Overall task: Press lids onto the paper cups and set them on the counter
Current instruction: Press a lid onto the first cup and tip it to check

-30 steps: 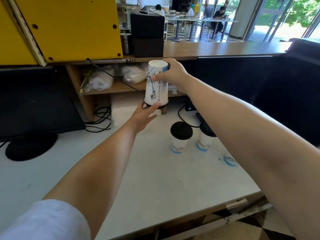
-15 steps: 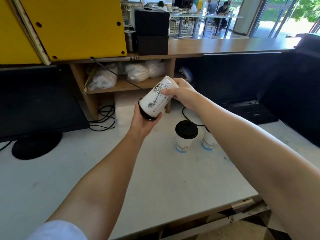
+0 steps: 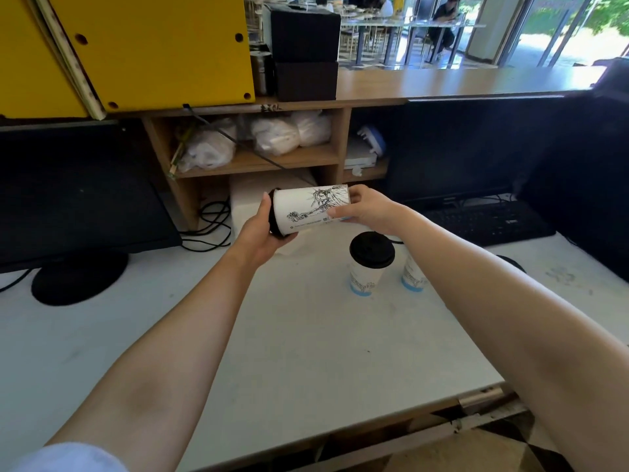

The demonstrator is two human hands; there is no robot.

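White paper cup [image 3: 308, 209] — black ink drawing, black lid [image 3: 272, 214] — held sideways; left hand [image 3: 263, 238] clasps lid end, right hand [image 3: 367, 209] grips base.

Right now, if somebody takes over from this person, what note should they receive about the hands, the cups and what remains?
Left hand: grips the black lid end of the held paper cup, which lies sideways above the counter.
Right hand: fingers pinch its base end.
Done: one lidded cup stands on the counter; a second cup stands beside it, top hidden by the forearm.
Left: check the lid's seating, turn the cup upright, set it down.
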